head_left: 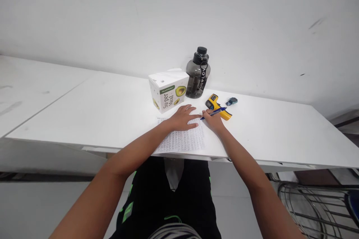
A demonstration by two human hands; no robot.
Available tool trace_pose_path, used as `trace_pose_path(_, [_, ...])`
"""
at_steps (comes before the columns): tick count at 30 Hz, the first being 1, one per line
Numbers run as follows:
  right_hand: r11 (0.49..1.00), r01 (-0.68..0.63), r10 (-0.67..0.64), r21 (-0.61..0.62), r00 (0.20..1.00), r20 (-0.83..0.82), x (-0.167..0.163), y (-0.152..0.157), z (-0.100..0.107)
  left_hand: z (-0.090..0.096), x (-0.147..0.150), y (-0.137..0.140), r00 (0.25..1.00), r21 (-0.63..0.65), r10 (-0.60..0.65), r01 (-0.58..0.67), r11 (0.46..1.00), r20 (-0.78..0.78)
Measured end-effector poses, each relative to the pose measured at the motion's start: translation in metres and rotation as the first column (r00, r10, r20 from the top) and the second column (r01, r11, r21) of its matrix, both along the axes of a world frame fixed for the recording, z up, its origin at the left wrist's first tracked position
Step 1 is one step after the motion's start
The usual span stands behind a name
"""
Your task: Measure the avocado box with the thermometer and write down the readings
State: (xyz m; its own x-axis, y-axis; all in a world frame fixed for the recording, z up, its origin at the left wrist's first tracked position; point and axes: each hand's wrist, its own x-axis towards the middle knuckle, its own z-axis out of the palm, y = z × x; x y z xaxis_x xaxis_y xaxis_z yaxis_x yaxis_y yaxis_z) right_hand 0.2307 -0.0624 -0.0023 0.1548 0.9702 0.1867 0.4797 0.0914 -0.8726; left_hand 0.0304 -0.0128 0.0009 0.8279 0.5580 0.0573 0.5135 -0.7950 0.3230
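Observation:
A sheet of paper (pixel 179 142) covered in rows of small handwriting lies near the table's front edge. My left hand (pixel 183 118) rests flat across its upper part, fingers spread. At the sheet's upper right, my right hand (pixel 213 119) grips a blue pen (pixel 219 111), its tip pointing down and left at the paper. Just beyond my right hand lies a yellow and black infrared thermometer (pixel 214 101), partly covered by the hand and pen. Behind my left hand stands a white meal box (pixel 169 89) with avocado pictures.
A dark translucent water bottle (pixel 198 74) stands behind the box, close to the wall. To the right of the thermometer lies a small dark teal object (pixel 231 101). The white table (pixel 70 112) runs along the wall. A metal rack (pixel 314 205) is at the lower right.

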Motion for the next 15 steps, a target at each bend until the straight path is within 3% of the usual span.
trace_pose_path(15, [0.999, 0.036, -0.036, 0.027, 0.999, -0.006, 0.0004, 0.0020, -0.0037, -0.0004, 0.0003, 0.0010, 1.000, 0.004, 0.001, -0.001, 1.000, -0.030])
